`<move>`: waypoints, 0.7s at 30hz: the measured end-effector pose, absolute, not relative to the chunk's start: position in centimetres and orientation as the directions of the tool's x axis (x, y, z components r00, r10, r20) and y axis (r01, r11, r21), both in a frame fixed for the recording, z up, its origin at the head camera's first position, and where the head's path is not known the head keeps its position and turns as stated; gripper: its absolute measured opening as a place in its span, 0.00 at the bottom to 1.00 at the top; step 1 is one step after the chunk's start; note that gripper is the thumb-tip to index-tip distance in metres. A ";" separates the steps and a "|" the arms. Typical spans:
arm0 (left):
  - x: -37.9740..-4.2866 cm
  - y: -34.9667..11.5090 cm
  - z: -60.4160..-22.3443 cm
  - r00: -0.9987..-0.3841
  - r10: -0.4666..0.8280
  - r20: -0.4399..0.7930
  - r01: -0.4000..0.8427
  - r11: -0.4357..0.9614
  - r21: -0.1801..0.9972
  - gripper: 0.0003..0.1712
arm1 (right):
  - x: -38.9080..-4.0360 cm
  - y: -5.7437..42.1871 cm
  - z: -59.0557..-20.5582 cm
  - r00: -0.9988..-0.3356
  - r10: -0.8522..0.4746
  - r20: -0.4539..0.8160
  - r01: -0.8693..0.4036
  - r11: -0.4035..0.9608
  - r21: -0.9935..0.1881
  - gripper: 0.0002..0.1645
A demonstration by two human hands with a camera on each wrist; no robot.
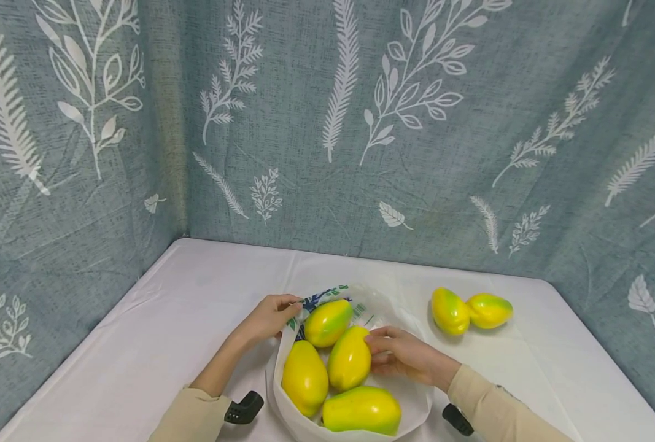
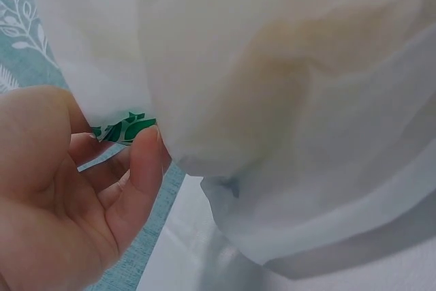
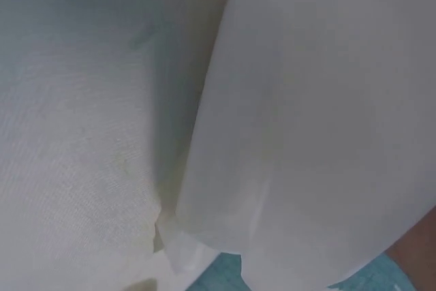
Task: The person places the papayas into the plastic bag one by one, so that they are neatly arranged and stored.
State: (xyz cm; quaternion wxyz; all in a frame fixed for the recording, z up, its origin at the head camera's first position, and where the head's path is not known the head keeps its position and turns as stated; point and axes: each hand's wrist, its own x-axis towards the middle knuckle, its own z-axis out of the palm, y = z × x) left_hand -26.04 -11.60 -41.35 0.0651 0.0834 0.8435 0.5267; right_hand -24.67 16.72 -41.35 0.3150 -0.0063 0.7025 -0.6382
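Observation:
An open white plastic bag with blue and green print stands on the table at front centre in the head view. Inside lie several yellow-green papayas, among them an upper one, a middle one, a left one and a front one. My left hand pinches the bag's rim at its far left; the left wrist view shows thumb and fingers on the green-printed edge. My right hand reaches inside, its loosely bent fingers against the middle papaya's right side. In the right wrist view the bag's wall hides most of that hand.
Two more papayas, one upright-leaning and one lying sideways, touch each other on the white-covered table, right of the bag. Blue-grey curtains with white leaf patterns stand behind and at both sides.

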 end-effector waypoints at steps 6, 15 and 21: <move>-25.9 -11.6 -41.3 -0.978 0.206 -0.026 0.065 0.425 0.903 0.20 | -24.8 17.2 -41.2 -0.796 -0.426 -0.430 0.376 0.209 -0.903 0.37; -26.0 -11.7 -41.3 -0.976 0.215 -0.023 0.069 0.412 0.909 0.20 | -25.4 19.0 -39.4 -0.838 -0.397 -0.375 0.318 0.202 -0.926 0.35; -26.0 -11.8 -41.2 -0.975 0.220 -0.022 0.076 0.429 0.900 0.21 | -26.1 21.4 -37.1 -0.873 -0.391 -0.293 0.262 0.132 -0.956 0.39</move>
